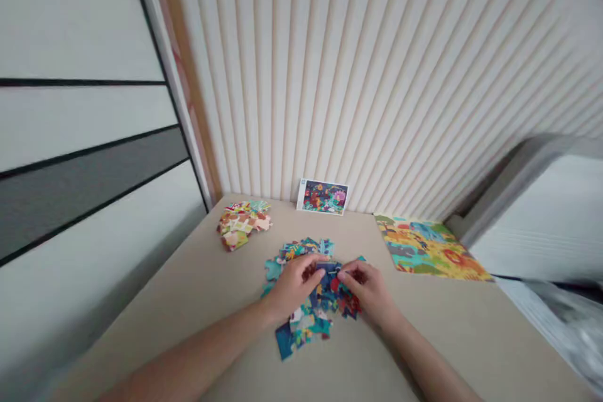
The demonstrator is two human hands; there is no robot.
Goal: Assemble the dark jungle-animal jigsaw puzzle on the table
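Near the middle of the table (211,308), both hands work over a blue pile (309,320) of puzzle pieces; the left hand (292,286) is narrow, thumb and fingertip closed on the left edge of a dark blue piece (324,269); the right hand (370,289) is drawn in too, its thumb and fingers at the piece's other side, though I cannot tell whether they grip it or only touch it; the pile spreads beneath and around the hands, its outline ragged, with a dark corner jutting toward the person.

Tabletop shows broadly on the left of the pile and on its near side, while both forearms cross the near part; a narrower strip divides the pile from the card (325,196), which leans upright against the curtain (282,75) at the back edge; toward the back left, well apart from the hands, sits a second pile (240,224) with pink and green parts, near the corner of the table; to the right, past another gap, a yellow animal puzzle (431,248) lies flat, its right end close to the table's right edge.
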